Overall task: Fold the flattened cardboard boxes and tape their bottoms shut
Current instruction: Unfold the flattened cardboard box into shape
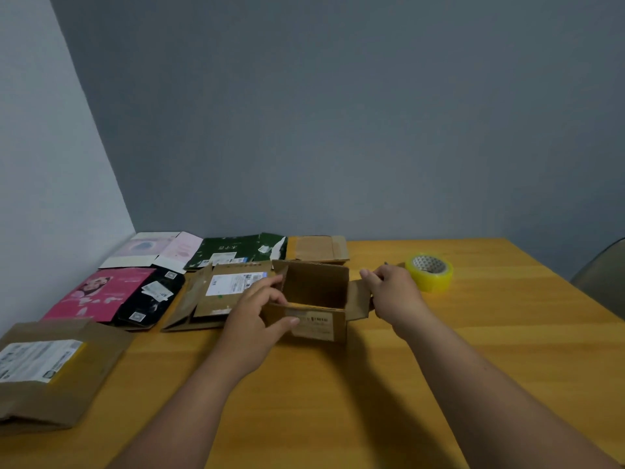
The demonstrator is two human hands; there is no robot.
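Small brown box (314,299) upright mid-table (372,384), squared open. Left hand (257,313) grips near-left corner; right hand (392,292) seemingly pinches right flap. Light, thin card, dents easily; hold at creased corners. Tape roll (429,272) just right.

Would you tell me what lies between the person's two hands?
The head view shows the opened brown cardboard box, held between the left hand and right hand.

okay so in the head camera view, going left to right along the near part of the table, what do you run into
Flattened brown box with a shipping label → left hand → opened-up cardboard box → right hand → roll of yellow tape.
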